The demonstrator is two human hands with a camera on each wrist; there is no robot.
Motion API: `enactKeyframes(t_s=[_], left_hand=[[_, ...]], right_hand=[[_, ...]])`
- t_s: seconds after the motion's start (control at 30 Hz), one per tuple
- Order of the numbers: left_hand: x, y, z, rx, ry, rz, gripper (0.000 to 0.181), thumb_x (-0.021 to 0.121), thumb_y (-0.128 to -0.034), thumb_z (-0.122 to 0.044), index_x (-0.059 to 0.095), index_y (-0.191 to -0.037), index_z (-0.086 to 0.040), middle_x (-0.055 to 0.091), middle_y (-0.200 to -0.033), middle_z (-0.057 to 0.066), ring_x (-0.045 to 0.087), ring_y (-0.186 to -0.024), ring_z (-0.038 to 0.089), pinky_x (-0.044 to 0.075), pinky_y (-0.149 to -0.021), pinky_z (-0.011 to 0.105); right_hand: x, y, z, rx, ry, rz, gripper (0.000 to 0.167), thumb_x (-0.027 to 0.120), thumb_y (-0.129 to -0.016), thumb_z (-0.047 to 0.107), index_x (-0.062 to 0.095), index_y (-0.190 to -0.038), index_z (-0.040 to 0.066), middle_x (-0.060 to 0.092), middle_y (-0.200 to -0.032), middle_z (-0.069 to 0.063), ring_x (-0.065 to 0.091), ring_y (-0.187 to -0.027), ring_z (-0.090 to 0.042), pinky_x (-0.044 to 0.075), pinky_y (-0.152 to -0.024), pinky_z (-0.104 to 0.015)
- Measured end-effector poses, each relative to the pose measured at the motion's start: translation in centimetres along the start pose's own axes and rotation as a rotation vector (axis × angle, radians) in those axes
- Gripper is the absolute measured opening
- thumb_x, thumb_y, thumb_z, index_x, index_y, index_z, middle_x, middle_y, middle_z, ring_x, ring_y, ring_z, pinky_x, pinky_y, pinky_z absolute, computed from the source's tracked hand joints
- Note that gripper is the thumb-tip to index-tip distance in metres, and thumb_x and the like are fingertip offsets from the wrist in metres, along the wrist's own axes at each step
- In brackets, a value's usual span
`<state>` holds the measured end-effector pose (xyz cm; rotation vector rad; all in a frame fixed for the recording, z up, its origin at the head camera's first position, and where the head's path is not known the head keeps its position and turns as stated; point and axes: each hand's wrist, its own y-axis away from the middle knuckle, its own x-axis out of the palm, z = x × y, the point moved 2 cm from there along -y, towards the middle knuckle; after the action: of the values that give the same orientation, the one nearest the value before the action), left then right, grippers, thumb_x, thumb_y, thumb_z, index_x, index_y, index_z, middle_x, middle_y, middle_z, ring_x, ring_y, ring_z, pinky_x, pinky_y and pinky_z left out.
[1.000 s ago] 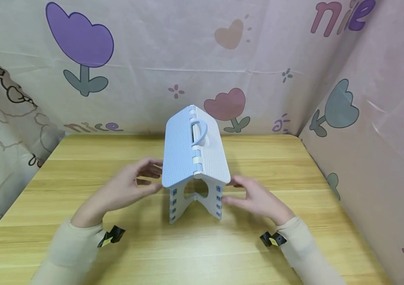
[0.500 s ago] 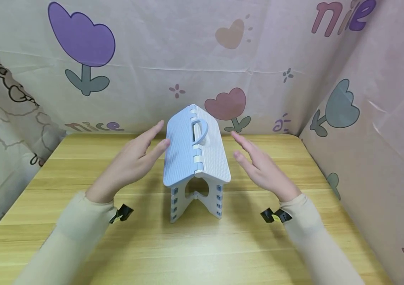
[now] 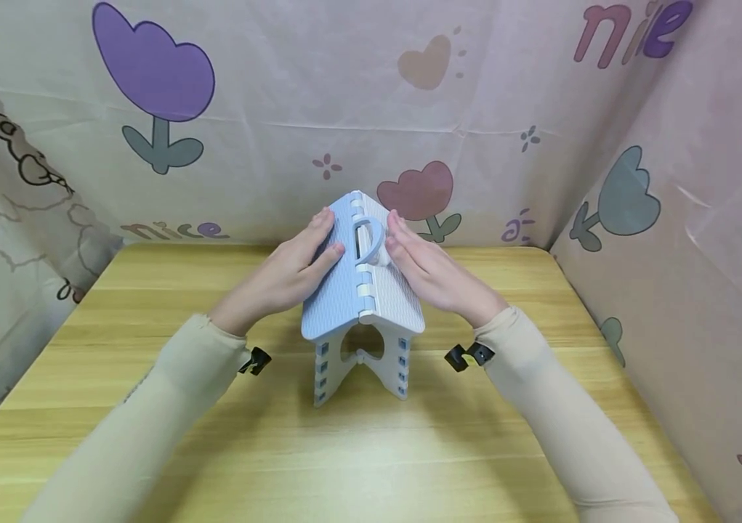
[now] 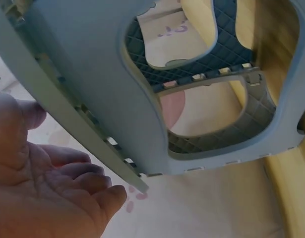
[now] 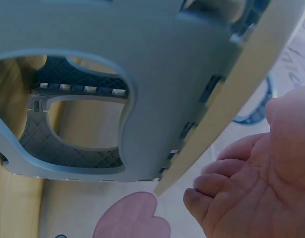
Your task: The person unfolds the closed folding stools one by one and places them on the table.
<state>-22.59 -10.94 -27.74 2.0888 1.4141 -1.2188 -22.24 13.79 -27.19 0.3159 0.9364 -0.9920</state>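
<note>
A folding step stool (image 3: 364,298) stands half-folded on the wooden table, its hinged top peaked like a roof. One top half is light blue, the other white, and a curved blue carry handle (image 3: 376,240) sticks up at the ridge. My left hand (image 3: 282,276) lies with fairly straight fingers against the blue half. On the opposite slope, my right hand (image 3: 436,280) rests against the white half, fingers together and extended. From below, the left wrist view shows the stool's leg panel (image 4: 142,94) beside my palm. In the right wrist view, my right palm (image 5: 251,183) is beside the top panel's edge.
The wooden table (image 3: 371,465) carries the stool near its middle. Behind and to the right hangs a pale curtain (image 3: 266,94) printed with flowers and hearts. Small black cameras (image 3: 469,356) sit on both wrists, at the sleeve cuffs.
Both hands have risen from beside the stool's lower sides, moved apart from it, then come inward onto the two sloped halves of its top. The stool stays in place.
</note>
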Motion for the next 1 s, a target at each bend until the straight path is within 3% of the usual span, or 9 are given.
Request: enactKeyframes(t_s=[0.13,0.5,0.73,1.0], left_hand=[[0.2,-0.22,0.39,-0.004,-0.007,0.024,0.07,0.038,-0.1169,-0.043,0.013,-0.171,-0.005,0.006,-0.181,0.01,0.007,-0.17,0.027,0.012,-0.138,0.049],[-0.13,-0.41,0.51,-0.05,-0.008,0.074,0.074,0.04,-0.1157,-0.048,0.012,-0.171,-0.007,0.003,-0.181,0.009,0.006,-0.169,0.025,0.014,-0.138,0.051],[-0.21,-0.55,0.65,-0.07,0.007,0.075,0.075,0.044,-0.1148,-0.049,0.016,-0.171,-0.007,0.006,-0.181,0.008,0.01,-0.169,0.029,0.016,-0.137,0.052],[-0.24,-0.73,0.65,-0.079,0.005,0.075,0.076,0.045,-0.1144,-0.05,0.018,-0.17,-0.007,0.007,-0.181,0.009,0.012,-0.168,0.031,0.017,-0.137,0.053]], right_hand=[[0.04,-0.39,-0.31,0.023,-0.005,0.029,0.07,0.021,-0.118,0.047,0.01,-0.17,0.0,0.003,-0.18,-0.01,0.004,-0.169,-0.023,0.01,-0.139,-0.043],[0.36,-0.78,-0.65,0.056,-0.061,0.087,0.078,0.012,-0.115,0.059,0.008,-0.171,0.005,-0.002,-0.181,-0.007,-0.001,-0.17,-0.023,0.007,-0.139,-0.043],[0.44,-0.77,-0.48,0.07,-0.055,0.102,0.074,0.014,-0.116,0.055,0.008,-0.171,0.005,-0.003,-0.182,-0.006,-0.003,-0.17,-0.018,0.007,-0.139,-0.043],[0.33,-0.66,-0.47,0.069,-0.029,0.122,0.071,0.015,-0.117,0.048,0.003,-0.171,0.004,-0.006,-0.181,-0.007,-0.005,-0.17,-0.024,0.006,-0.139,-0.046]])
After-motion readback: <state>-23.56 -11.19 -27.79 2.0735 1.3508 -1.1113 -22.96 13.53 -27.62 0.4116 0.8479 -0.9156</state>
